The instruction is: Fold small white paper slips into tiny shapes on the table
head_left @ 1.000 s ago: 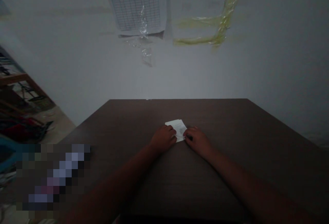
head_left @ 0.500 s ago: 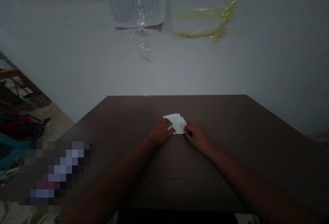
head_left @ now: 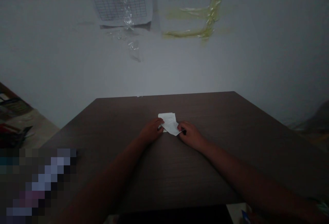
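Observation:
Small white printed paper sheets [head_left: 169, 122] lie in a loose stack near the middle of the brown table [head_left: 164, 169]. At the stack's left edge my left hand [head_left: 152, 130] grips the paper, its fingers on top and thumb low at the side. My right hand [head_left: 189, 133] pinches the near right corner of the upper sheet, which is pulled askew and slightly lifted. Edges of the sheets below show at the back and at the near left. The print is too small to read.
A gridded paper chart [head_left: 119, 1] and strips of yellowed tape [head_left: 211, 14] are stuck on the wall [head_left: 164, 69] behind the table. A blurred-out pixelated patch [head_left: 48, 176] covers the left side. A dark object [head_left: 174, 215] is at the near edge.
The upper sheet has turned and its near right corner has been drawn toward my right hand, baring more of the stack's back edge. The whole view has shifted to the right.

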Tool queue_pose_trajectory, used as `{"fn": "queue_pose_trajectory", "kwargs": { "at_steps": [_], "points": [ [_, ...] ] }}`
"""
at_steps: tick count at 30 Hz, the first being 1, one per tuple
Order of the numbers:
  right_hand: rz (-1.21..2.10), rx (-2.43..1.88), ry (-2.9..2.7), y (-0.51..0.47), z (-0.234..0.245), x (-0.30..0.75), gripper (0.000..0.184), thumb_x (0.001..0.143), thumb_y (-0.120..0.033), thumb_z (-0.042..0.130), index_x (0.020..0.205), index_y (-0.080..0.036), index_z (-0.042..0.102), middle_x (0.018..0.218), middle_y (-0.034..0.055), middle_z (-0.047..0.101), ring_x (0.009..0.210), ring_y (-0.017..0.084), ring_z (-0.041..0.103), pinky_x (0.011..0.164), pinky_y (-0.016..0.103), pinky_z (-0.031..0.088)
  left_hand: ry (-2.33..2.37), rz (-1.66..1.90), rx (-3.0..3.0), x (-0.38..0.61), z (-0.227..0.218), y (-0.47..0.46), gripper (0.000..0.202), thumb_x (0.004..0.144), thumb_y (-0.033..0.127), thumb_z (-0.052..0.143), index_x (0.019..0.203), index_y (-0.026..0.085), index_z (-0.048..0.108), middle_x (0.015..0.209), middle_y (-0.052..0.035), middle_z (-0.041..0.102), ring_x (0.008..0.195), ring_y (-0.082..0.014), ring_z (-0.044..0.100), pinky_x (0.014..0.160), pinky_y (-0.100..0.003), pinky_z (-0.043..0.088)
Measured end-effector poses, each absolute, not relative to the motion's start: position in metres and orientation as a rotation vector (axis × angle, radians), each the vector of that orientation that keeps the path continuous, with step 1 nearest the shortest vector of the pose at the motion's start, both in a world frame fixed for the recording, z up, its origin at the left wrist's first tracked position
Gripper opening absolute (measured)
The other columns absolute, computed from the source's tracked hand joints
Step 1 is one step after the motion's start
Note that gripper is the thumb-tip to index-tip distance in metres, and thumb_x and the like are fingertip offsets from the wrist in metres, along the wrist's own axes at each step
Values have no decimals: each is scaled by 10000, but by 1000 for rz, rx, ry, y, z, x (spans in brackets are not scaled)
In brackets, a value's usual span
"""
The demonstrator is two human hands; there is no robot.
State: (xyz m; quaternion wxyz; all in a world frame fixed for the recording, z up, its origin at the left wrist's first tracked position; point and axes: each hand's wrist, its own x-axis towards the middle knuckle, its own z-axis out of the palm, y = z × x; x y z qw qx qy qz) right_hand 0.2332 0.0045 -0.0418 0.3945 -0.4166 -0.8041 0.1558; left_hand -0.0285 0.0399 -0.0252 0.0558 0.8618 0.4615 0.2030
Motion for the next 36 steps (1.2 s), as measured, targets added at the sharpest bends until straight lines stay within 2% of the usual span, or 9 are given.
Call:
{"fn": "queue_pose_trajectory", "kwargs": {
  "at_steps": [7, 12, 15, 19, 21, 27, 30, 33, 36],
  "points": [
    [435, -1023, -2072, 0, -37, 236, 219, 780, -67, 615, 852, -257, 532, 933, 25, 683, 900, 225, 659, 827, 337, 506, 1289, 557, 2686, -36, -18, 40, 365, 935, 196, 699, 1297, 176, 741, 1493, -151, 716, 1390, -289, 665, 1229, -389, 492],
    [441, -1010, -2081, -3, -36, 239, 271, 754, -30, 584, 884, -263, 538, 966, 27, 703, 928, 228, 681, 848, 346, 534, 1114, 514, 2771, -37, -7, 34, 204, 950, 138, 692, 1100, 226, 800, 1379, -105, 771, 1303, -261, 701, 1186, -433, 520],
    [437, -998, -2083, -6, -37, 241, 311, 735, -13, 594, 916, -264, 561, 1021, 46, 721, 1013, 254, 687, 916, 390, 546, 998, 487, 2816, -33, 0, 25, 132, 937, 157, 728, 1007, 243, 800, 1334, -81, 786, 1315, -270, 688, 1226, -474, 479],
    [319, -927, -2104, -11, -39, 246, 341, 716, -2, 618, 931, -267, 621, 1147, 75, 739, 1158, 306, 656, 1034, 484, 523, 830, 435, 2852, -25, 7, 10, 99, 945, 166, 709, 962, 235, 778, 1353, -58, 786, 1329, -250, 681, 1296, -456, 389],
    [278, -905, -2116, -14, -40, 250, 338, 720, 4, 618, 918, -268, 649, 1197, 79, 736, 1185, 313, 646, 1051, 503, 515, 758, 386, 2862, -21, 8, 4, 67, 953, 205, 716, 964, 241, 772, 1379, -54, 777, 1330, -247, 684, 1275, -431, 412],
    [236, -927, -2070, -18, -45, 260, 315, 730, 20, 596, 856, -256, 682, 1156, 78, 705, 1134, 296, 642, 981, 461, 538, 593, 298, 2854, -12, 10, -8, 87, 999, 267, 722, 1037, 219, 783, 1447, -120, 742, 1396, -299, 657, 1284, -490, 420],
    [249, -956, -2033, -19, -44, 259, 316, 731, 27, 578, 845, -250, 679, 1083, 68, 677, 1074, 279, 642, 943, 433, 544, 583, 289, 2820, -8, 15, -15, 109, 991, 352, 763, 1034, 257, 795, 1446, -90, 753, 1389, -309, 670, 1275, -485, 442],
    [275, -974, -2035, -21, -42, 258, 327, 728, 29, 565, 861, -249, 675, 1029, 52, 644, 1003, 249, 648, 885, 388, 555, 663, 246, 2665, -8, 19, -19, 122, 945, 359, 803, 1058, 312, 812, 1469, -33, 752, 1412, -309, 666, 1290, -467, 436],
    [357, -964, -2011, -24, -39, 259, 311, 767, 5, 573, 904, -252, 682, 1060, 54, 644, 996, 241, 663, 857, 375, 568, 649, 281, 2671, -11, 17, -20, 139, 998, 311, 719, 1097, 299, 816, 1470, -44, 754, 1412, -277, 675, 1265, -415, 464]
  ]
}}
